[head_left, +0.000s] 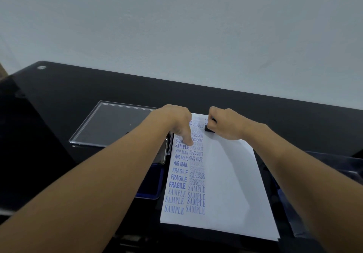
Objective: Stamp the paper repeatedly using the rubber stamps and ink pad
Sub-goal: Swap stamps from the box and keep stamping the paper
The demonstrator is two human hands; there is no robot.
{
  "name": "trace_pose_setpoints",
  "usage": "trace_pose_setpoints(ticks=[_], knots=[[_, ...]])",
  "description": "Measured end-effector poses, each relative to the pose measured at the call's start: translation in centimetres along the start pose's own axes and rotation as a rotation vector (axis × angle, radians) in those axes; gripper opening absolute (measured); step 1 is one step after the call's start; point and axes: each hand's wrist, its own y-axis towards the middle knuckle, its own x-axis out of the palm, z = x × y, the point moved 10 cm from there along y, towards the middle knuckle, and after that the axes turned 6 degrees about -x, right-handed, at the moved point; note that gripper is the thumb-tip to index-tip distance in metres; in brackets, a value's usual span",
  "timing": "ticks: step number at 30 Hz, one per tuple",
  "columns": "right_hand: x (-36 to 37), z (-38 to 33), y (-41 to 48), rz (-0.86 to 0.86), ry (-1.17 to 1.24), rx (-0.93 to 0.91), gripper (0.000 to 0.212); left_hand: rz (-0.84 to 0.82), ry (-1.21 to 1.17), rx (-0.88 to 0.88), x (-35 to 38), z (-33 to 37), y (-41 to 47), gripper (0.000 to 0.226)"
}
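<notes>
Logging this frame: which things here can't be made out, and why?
1. The stamp: head view, right hand grips and covers it; its wording is hidden.
2. The ink pad: head view, left arm covers most of it.
3. Top prints on the paper: head view, blurred, partly behind the left hand.
</notes>
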Motion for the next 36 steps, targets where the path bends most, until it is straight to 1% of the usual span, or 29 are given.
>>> trace_pose_setpoints(ticks=[6, 11, 16, 26, 31, 36], knots=[[0.08, -0.12, -0.01, 0.030, 0.022, -0.007, 0.016, -0.053, 0.015, -0.023, -0.02, 0.02, 0.02, 0.089], [-0.03, -0.22, -0.23, 0.062, 0.035, -0.006, 0.017, -0.060, 0.032, -0.031, 0.09, 0.25, 0.01, 0.089], [-0.15, -0.72, -0.53, 0.078, 0.020, -0.026, 0.021, -0.054, 0.038, -0.030, 0.02, 0.41, -0.14, 0.089], [0.19, -0.22, -0.08, 0.118, 0.015, 0.016, 0.018, -0.051, 0.038, -0.022, 0.10, 0.46, -0.43, 0.089], [0.17, -0.54, -0.30, 0.122, -0.003, 0.007, 0.018, -0.046, 0.035, -0.019, 0.05, 0.46, -0.45, 0.089], [0.12, -0.14, -0.02, 0.122, 0.026, 0.025, 0.018, -0.042, 0.040, -0.017, 0.17, 0.34, -0.29, 0.089]])
